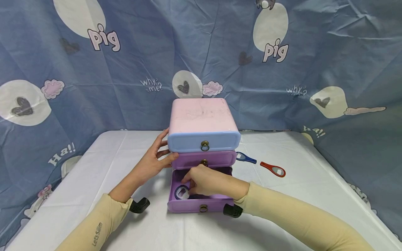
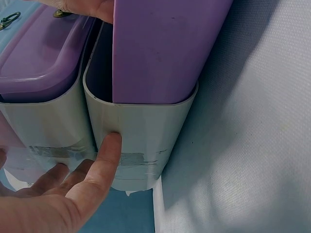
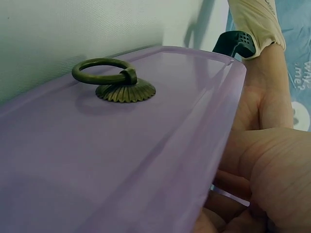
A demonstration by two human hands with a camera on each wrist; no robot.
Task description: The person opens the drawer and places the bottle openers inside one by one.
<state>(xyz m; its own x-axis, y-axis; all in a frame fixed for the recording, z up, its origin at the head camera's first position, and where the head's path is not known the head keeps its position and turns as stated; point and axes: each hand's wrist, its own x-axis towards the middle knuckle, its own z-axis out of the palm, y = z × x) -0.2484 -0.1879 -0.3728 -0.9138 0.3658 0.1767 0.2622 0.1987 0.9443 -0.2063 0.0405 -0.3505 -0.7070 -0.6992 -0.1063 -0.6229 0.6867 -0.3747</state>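
Observation:
A stack of drawer units (image 1: 202,113) stands on the table, its lowest purple drawer (image 1: 183,206) pulled out. Inside that drawer lies a bottle opener (image 1: 184,196) with a dark blue rim. My right hand (image 1: 207,179) reaches down into the drawer, thumb and fingers pinching the opener, whose handle is partly hidden below the hand. With fingers spread, my left hand (image 1: 150,164) rests against the left side of the stack. In the left wrist view, a left fingertip (image 2: 112,141) touches the pale side of the lowest unit.
Right of the stack, a blue bottle opener (image 1: 248,159) and a red bottle opener (image 1: 273,169) lie on the white tablecloth (image 1: 301,195). Above the pulled-out drawer are a closed purple drawer (image 1: 188,160) and a closed blue one (image 1: 185,142). A patterned curtain (image 1: 132,69) hangs behind.

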